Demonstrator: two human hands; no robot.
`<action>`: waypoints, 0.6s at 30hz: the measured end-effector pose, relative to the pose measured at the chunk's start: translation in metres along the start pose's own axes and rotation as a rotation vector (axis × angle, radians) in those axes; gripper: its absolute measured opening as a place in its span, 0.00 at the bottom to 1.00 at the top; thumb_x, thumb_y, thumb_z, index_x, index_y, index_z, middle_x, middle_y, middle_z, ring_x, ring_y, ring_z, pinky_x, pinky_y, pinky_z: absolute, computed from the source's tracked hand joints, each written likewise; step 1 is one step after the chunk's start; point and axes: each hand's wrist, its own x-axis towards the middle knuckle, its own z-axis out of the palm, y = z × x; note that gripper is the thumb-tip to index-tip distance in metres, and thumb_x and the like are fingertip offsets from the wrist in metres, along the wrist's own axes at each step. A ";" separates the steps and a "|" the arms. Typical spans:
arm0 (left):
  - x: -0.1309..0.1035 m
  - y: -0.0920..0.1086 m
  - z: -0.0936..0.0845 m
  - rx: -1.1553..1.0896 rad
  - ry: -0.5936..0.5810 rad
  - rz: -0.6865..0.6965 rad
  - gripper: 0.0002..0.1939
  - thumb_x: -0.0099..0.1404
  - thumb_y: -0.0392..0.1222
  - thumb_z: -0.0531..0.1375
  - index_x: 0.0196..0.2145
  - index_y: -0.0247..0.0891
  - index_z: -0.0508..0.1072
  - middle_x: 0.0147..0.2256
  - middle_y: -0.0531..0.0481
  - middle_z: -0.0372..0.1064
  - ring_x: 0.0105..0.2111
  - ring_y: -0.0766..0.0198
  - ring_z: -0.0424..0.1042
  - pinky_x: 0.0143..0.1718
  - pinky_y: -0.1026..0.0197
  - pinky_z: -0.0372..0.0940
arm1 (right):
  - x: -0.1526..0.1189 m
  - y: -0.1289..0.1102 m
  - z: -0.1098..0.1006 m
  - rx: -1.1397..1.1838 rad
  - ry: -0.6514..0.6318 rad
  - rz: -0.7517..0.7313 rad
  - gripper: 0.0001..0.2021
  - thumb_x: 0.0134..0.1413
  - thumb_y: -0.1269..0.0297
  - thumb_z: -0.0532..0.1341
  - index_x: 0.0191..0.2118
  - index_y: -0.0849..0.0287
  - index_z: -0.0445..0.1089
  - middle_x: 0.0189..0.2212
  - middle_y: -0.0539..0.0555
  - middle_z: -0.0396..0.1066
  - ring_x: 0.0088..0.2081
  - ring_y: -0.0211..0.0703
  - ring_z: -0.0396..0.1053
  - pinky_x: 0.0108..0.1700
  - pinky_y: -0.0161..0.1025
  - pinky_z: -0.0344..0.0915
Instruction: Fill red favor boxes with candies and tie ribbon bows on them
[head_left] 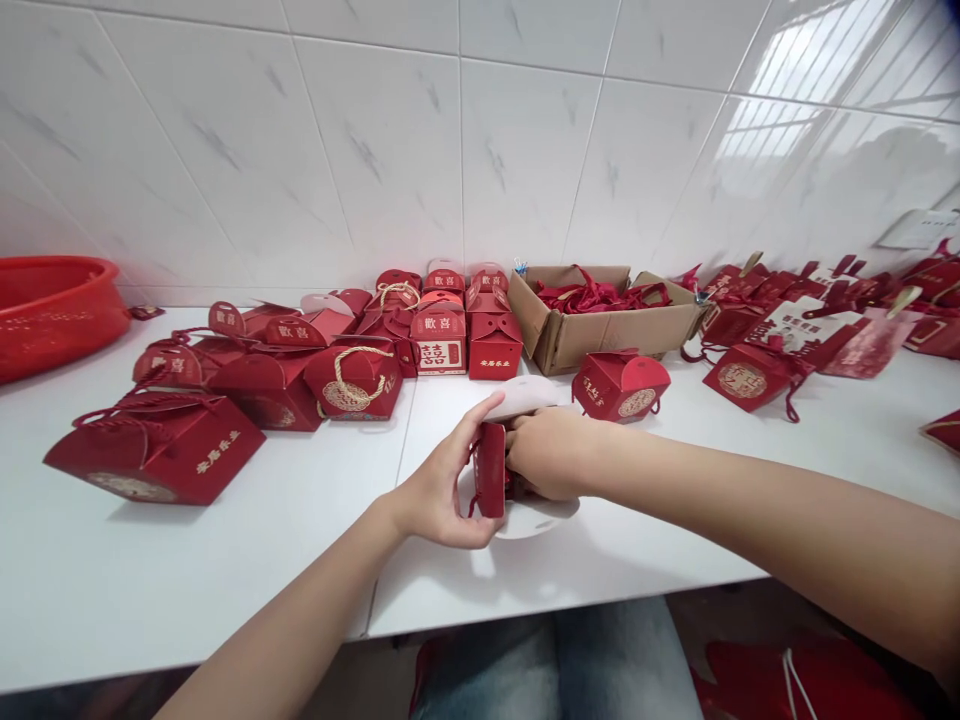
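A small red gift box stands open on the white table in front of me, its pale-lined flaps folded out toward me and away. My left hand is closed around its left side, thumb at the far edge and fingers at the near one. Dark red cord hangs on that side, by my palm. My right hand reaches into the box opening with curled fingers. The fingertips and whatever they pinch are hidden inside.
Several finished-looking red boxes stand at left and along the wall. Behind my hands is a cardboard carton of dark red ribbon-like pieces, with a red box before it. More boxes lie at right; a red basin sits far left.
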 end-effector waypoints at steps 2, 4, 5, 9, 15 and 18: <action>0.001 0.001 0.000 -0.013 -0.001 -0.008 0.57 0.43 0.33 0.63 0.66 0.39 0.38 0.61 0.36 0.50 0.58 0.43 0.58 0.60 0.45 0.54 | -0.006 -0.003 -0.018 -0.027 -0.160 0.001 0.07 0.43 0.69 0.68 0.33 0.59 0.77 0.33 0.57 0.77 0.35 0.51 0.74 0.31 0.41 0.68; 0.002 0.002 0.000 -0.023 -0.002 -0.013 0.57 0.43 0.33 0.63 0.66 0.39 0.38 0.61 0.36 0.51 0.58 0.43 0.59 0.59 0.45 0.55 | -0.012 -0.005 -0.032 -0.030 -0.213 -0.004 0.04 0.48 0.71 0.65 0.33 0.60 0.77 0.35 0.58 0.77 0.36 0.52 0.74 0.35 0.43 0.68; 0.002 0.003 0.000 -0.026 -0.003 -0.018 0.57 0.43 0.33 0.63 0.66 0.39 0.38 0.61 0.36 0.50 0.58 0.42 0.59 0.59 0.45 0.56 | -0.015 -0.005 -0.036 -0.030 -0.208 -0.010 0.04 0.49 0.72 0.64 0.33 0.61 0.77 0.36 0.58 0.77 0.38 0.52 0.74 0.37 0.43 0.68; 0.004 0.004 0.000 -0.034 0.001 -0.015 0.56 0.43 0.34 0.63 0.66 0.38 0.39 0.59 0.37 0.54 0.61 0.41 0.54 0.59 0.46 0.56 | -0.035 0.000 -0.038 -0.053 -0.131 -0.017 0.05 0.47 0.76 0.65 0.30 0.60 0.77 0.40 0.59 0.76 0.46 0.54 0.71 0.48 0.48 0.65; 0.004 0.004 0.000 -0.020 0.000 -0.005 0.58 0.43 0.33 0.64 0.66 0.39 0.37 0.62 0.36 0.50 0.60 0.41 0.55 0.58 0.46 0.59 | -0.077 0.009 -0.030 0.050 0.239 -0.056 0.11 0.55 0.76 0.58 0.36 0.56 0.76 0.53 0.57 0.70 0.55 0.56 0.64 0.55 0.58 0.57; 0.004 0.005 0.000 -0.038 -0.008 -0.002 0.59 0.43 0.33 0.64 0.66 0.40 0.36 0.62 0.36 0.49 0.60 0.41 0.56 0.58 0.46 0.59 | -0.096 0.016 -0.017 0.304 0.378 -0.037 0.14 0.62 0.70 0.53 0.48 0.51 0.72 0.60 0.54 0.62 0.60 0.53 0.60 0.58 0.59 0.55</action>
